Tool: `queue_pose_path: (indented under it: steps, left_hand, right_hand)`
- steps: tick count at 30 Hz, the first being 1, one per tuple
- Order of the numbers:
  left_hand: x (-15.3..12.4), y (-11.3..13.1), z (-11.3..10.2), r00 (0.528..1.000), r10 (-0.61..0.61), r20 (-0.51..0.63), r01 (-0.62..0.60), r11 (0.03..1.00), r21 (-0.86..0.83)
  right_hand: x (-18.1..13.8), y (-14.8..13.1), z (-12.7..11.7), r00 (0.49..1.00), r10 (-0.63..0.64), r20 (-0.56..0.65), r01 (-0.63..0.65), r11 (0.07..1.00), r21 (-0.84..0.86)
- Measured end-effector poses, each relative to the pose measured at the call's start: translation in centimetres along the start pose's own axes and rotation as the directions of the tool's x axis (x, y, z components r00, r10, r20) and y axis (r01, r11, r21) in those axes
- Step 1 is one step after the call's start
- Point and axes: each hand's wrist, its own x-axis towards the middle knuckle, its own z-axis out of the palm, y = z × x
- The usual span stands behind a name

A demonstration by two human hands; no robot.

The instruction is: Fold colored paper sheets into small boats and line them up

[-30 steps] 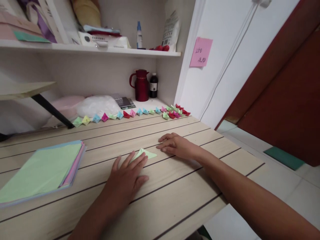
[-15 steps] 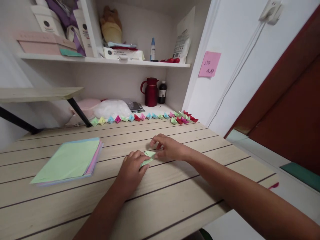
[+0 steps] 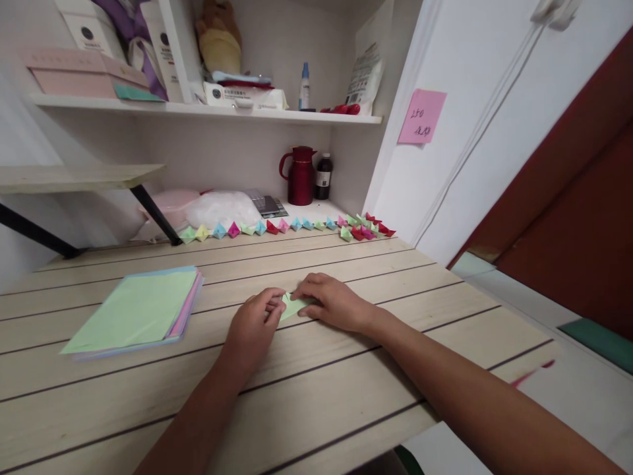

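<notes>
A small folded piece of light green paper (image 3: 291, 306) lies on the wood-slat table, between my hands. My left hand (image 3: 253, 324) pinches its left end with curled fingers and thumb. From the other side, my right hand (image 3: 332, 302) grips the paper, fingers over its far edge and thumb at the near edge. My fingers partly cover the folds. To the left rests a stack of coloured paper sheets (image 3: 136, 311), with a light green sheet on top.
Several small folded paper boats (image 3: 233, 229) line the table's back edge, with more bunched at the right end (image 3: 363, 230). Behind them stand a red jug (image 3: 301, 177) and a dark bottle (image 3: 323, 178). A small raised shelf (image 3: 74, 177) on black legs stands at left.
My right hand has come down onto the paper, its fingers now over the far edge. My left hand has shifted slightly left, showing more of the paper. The view has moved a little.
</notes>
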Motion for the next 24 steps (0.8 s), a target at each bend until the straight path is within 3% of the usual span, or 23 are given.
queue_pose_path:
  steps: [6,11,17,24]
  left_hand:
    - [-0.4,0.1,0.0,0.994,0.102,-0.034,-0.087,0.948,0.305]
    - [-0.6,0.5,-0.6,0.999,0.05,0.014,-0.05,0.865,0.5]
    - [-0.2,1.1,-0.8,0.998,-0.048,0.035,0.021,0.839,0.543]
    - [0.4,0.9,-0.7,0.999,-0.031,-0.014,0.034,0.9,0.435]
  right_hand:
    - [0.4,0.0,0.8,0.999,0.017,-0.048,-0.021,0.997,-0.075]
    - [0.5,-0.2,0.7,0.999,0.031,-0.045,-0.035,0.995,-0.093]
    - [0.6,-0.8,0.1,0.998,0.057,0.005,-0.055,0.981,-0.186]
    - [1.0,-1.8,0.2,1.0,-0.03,0.008,0.03,0.887,-0.46]
